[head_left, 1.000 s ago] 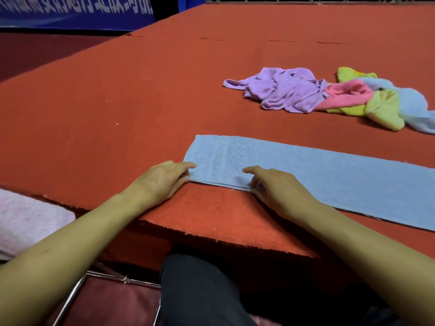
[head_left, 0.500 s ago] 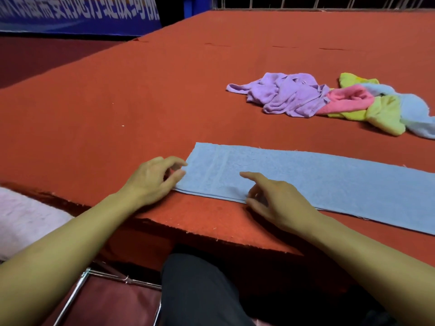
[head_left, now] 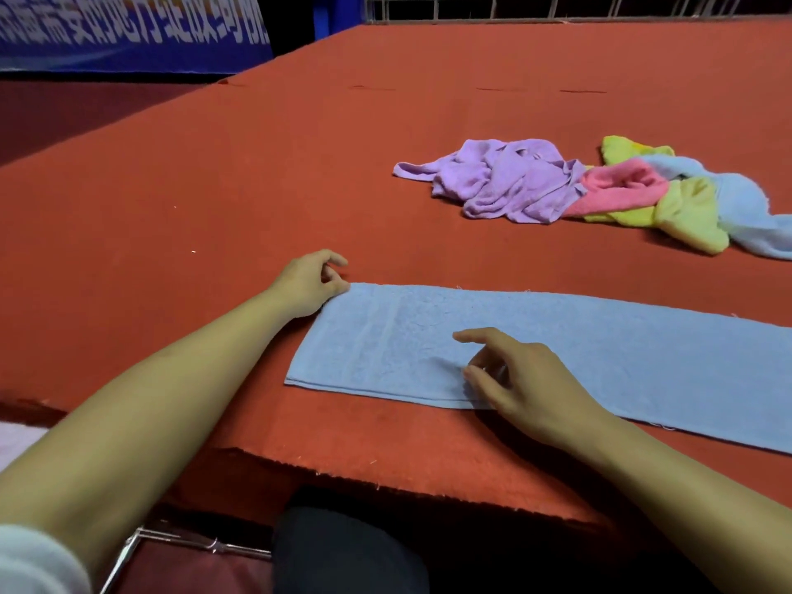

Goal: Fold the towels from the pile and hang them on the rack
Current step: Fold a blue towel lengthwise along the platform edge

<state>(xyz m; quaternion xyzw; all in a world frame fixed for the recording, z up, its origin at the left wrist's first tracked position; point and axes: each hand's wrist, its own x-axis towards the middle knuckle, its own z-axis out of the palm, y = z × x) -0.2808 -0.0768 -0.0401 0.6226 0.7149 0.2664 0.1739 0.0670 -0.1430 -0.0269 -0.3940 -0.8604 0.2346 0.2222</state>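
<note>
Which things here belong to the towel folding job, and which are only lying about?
Belonging to the job:
- blue towel, laid flat, with left hand at its far corner and right hand on its near edge
- pile of towels
- metal rack

Only lying about:
- blue banner
- railing

Folded towel (head_left: 557, 349) lies flat along the table's (head_left: 214, 186) near edge, left hand (head_left: 306, 285) at its far-left corner, right hand (head_left: 527, 383) on its near edge; the pile (head_left: 600, 190) sits behind, to the right
</note>
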